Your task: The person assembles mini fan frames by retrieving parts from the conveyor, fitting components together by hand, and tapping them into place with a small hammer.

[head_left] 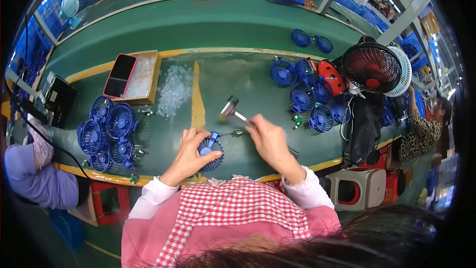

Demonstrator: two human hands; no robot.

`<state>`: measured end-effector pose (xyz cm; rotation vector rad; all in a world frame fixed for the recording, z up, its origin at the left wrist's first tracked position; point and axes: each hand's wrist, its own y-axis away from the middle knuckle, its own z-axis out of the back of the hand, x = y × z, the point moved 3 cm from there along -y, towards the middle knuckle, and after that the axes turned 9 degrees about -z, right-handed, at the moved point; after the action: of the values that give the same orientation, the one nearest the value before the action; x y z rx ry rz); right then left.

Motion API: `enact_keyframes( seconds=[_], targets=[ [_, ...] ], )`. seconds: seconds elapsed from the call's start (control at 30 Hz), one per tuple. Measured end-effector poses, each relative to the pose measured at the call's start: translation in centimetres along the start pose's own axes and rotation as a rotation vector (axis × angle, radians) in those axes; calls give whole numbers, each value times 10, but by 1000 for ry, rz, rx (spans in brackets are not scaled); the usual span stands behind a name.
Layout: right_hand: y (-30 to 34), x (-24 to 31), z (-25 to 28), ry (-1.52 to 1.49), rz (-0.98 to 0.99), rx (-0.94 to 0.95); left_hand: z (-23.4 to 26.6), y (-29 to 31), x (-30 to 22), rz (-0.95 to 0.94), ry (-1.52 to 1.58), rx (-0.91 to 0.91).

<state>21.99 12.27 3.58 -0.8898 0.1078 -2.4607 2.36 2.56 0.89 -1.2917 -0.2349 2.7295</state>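
Note:
My left hand (186,153) is closed around a round blue plastic fan housing (213,161) near the front edge of the green table. Its thumb lies across the slatted part. From the housing's neck a wire runs right to a small green circuit board (237,132), which rests on the table. In my right hand (270,141) is a small hammer (230,107), gripped by the handle. The hammer's head is raised up and left of the hand, above the table and beyond the housing. The lower handle is partly hidden by my fingers.
More blue fan housings (92,136) are piled at left, others (303,97) at right. An open cardboard box (145,77) holding clear small parts carries a phone (120,75); loose clear pieces (175,89) lie beside it. A black fan (372,68) stands right. Other people sit at both sides.

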Motion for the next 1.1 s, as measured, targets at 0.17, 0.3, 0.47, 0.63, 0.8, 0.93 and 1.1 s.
enact_keyframes(
  seconds=[0.17, 0.3, 0.47, 0.63, 0.8, 0.93, 1.1],
  targets=[
    [31, 15, -5, 108, 118, 104, -1, -6, -6, -2, 4, -22],
    [18, 45, 40, -258, 145, -234, -2, -1, -2, -9, 8, -69],
    [38, 23, 1, 279, 197, 105, -2, -5, -8, -16, -8, -30],
    [14, 1, 6, -133, 56, 115, -2, 0, -3, -83, 119, -151],
    [7, 30, 7, -330, 288, 114, -1, 6, -4, 339, 847, -195],
    [10, 32, -3, -303, 364, 127, -2, 9, -9, 374, 1049, -229],
    [30, 37, -7, -314, 383, -60, -11, 16, -7, 434, 1235, -280]
  ],
)
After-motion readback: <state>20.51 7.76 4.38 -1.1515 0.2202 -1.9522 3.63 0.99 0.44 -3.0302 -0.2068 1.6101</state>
